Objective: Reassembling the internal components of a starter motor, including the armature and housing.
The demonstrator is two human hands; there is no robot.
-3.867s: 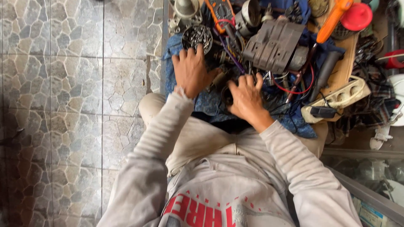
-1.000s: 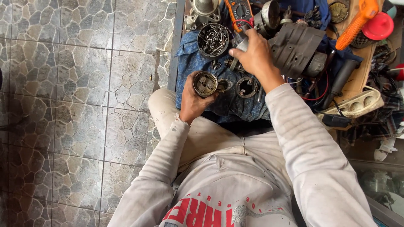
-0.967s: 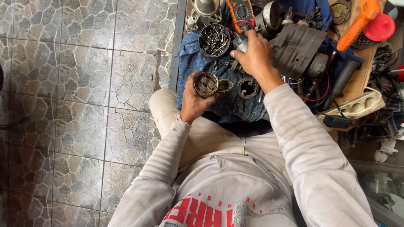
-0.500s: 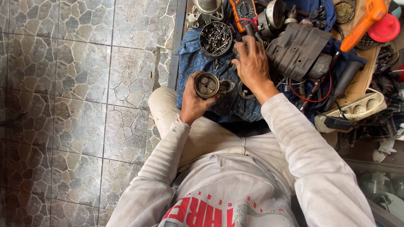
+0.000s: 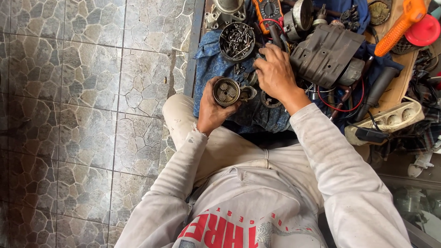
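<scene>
My left hand [image 5: 210, 111] holds a round metal gear housing [image 5: 226, 92], its open face up with small gears showing inside. My right hand [image 5: 275, 72] rests palm down on the blue cloth [image 5: 209, 59] just right of the housing, fingers spread over small parts; whether it grips one is hidden. A round dish of screws [image 5: 237, 41] sits on the cloth above the housing. A dark ring-shaped part [image 5: 268, 100] lies by my right wrist.
A dark grey plastic casing [image 5: 326, 53] lies to the right of my hand. An orange multimeter [image 5: 268, 9], an orange tool handle [image 5: 397, 27], a red lid [image 5: 423, 31], a white power strip [image 5: 386, 121] and tangled wires crowd the bench. Stone-pattern floor tiles [image 5: 82, 92] lie left.
My left hand lifted the gear housing off the cloth and keeps it steady. My right hand reached toward the screw dish, then came back down onto the cloth beside the housing.
</scene>
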